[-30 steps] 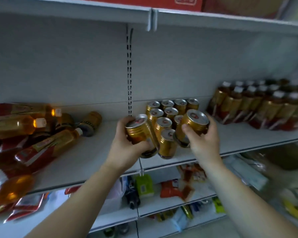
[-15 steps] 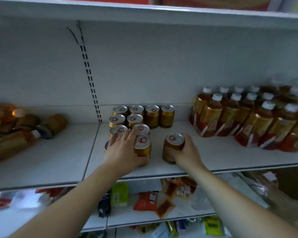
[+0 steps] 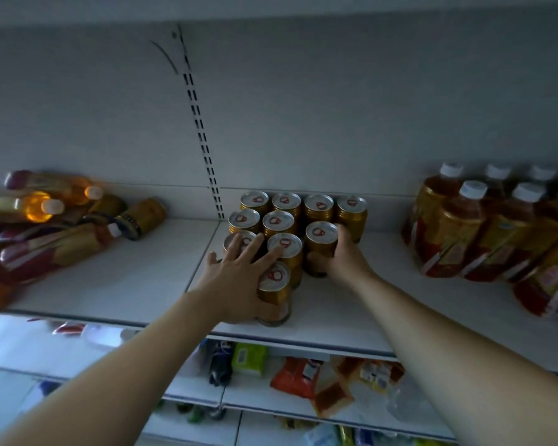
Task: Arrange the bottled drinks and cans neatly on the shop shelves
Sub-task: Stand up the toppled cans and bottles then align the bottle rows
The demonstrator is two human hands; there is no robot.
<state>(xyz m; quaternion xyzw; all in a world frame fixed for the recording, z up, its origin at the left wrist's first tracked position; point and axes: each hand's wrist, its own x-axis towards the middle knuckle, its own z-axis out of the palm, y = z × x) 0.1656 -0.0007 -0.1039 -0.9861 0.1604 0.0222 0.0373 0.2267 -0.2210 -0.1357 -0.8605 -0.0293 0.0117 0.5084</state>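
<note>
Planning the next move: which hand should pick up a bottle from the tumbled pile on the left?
Probably left. The left hand lies with fingers straight over the cans, nearer the bottle pile; the right hand grips a can farther right.

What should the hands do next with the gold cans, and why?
Probably the right hand should slide its can back a little: it stands slightly forward of the two second-row cans beside it. The left hand lies open over the front cans.
</note>
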